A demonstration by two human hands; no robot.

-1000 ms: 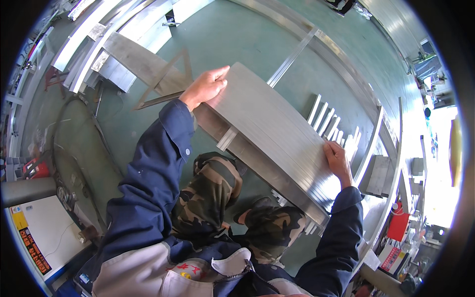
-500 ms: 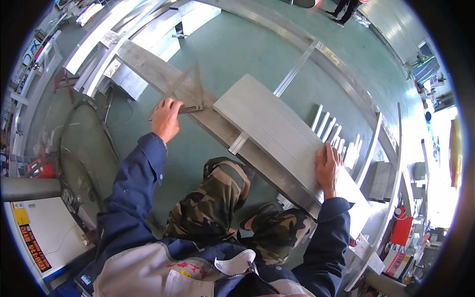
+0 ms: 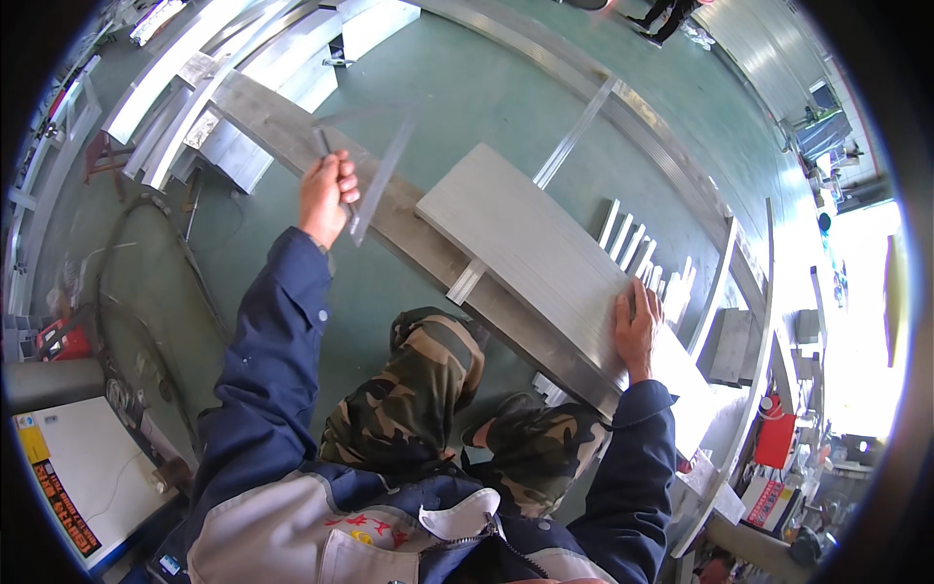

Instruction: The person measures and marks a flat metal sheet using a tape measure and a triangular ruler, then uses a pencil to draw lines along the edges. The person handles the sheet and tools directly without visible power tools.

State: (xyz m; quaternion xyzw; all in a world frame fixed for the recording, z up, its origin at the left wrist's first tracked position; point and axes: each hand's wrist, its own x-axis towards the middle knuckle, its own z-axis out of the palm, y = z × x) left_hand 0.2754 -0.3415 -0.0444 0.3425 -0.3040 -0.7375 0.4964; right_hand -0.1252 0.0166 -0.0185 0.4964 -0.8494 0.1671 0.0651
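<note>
My left hand is closed around one side of a thin metal triangle square, held up over the left part of a long metal beam. Motion blurs the square's far edges. A flat grey metal panel lies slantwise across the beam, its left end to the right of the square and apart from it. On the panel's right part rests my right hand, fingers stretched out over the surface near the far edge. A short ribbed metal crosspiece sticks out from under the panel's near side.
Beyond the panel, a metal crossbar runs to a far frame rail. Several short metal bars stand at its right. A white cabinet is at lower left, with a hose behind it. A person's legs show far off.
My left hand has lifted and turned the triangle square, tilting it from lying along the beam to a more upright slant. My right hand stays on the panel. The view has shifted slightly.
</note>
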